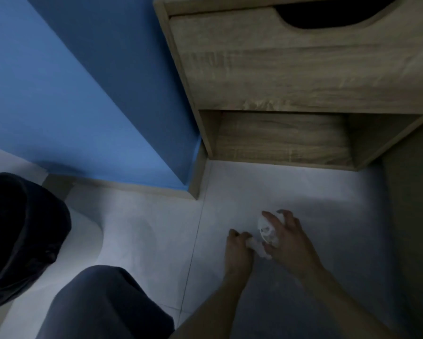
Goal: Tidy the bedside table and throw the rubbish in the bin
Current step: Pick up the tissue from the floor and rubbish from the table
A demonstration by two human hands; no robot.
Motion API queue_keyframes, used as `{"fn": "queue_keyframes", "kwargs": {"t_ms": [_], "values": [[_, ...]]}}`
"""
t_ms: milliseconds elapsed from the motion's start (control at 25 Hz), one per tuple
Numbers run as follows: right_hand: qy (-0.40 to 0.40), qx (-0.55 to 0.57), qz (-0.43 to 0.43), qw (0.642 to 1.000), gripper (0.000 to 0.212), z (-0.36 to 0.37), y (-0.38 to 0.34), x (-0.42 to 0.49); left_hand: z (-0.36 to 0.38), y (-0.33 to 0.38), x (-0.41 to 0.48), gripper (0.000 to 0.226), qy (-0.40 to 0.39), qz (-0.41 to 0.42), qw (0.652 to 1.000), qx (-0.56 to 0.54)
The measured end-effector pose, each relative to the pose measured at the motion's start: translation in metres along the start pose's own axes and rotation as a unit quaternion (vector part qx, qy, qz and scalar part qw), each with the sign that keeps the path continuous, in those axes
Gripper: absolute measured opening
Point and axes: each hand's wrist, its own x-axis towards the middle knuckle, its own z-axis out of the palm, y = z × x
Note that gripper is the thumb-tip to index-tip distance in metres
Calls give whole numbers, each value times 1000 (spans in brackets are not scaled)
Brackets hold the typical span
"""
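Note:
Crumpled white tissue (pixel 264 232) lies on the pale floor in front of the wooden bedside table (pixel 303 77). My left hand (pixel 238 245) pinches the lower left part of the tissue. My right hand (pixel 287 237) curls over the wad from the right, fingers spread around it. A bin with a dark liner (pixel 22 231) stands at the far left, well apart from both hands.
The bedside table has a shut drawer with a cut-out grip and an open bottom shelf (pixel 283 138). A blue wall (pixel 83 94) runs along the left. My knee in dark trousers (pixel 100 304) is at the bottom, between the bin and my arms.

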Motion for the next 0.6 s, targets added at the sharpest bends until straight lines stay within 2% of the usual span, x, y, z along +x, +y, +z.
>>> {"fn": "queue_keyframes", "kwargs": {"t_ms": [80,160,280,400,520,600], "values": [[36,2,-5,999,71,-39,-8,14,-31,27,20,25,42,2,999,-29],[81,-7,-13,997,70,-96,-23,25,-77,65,44,24,103,54,991,-59],[207,-9,-53,977,60,-201,-58,27,-160,128,62,28,222,161,954,-119],[302,-8,-124,945,60,-298,-101,5,-251,189,66,36,263,223,918,-195],[350,-22,-162,923,60,-369,-132,-7,-320,229,87,34,339,289,879,-171],[352,-1,-191,916,58,-399,-150,-2,-349,244,116,35,351,274,887,-119]]}}
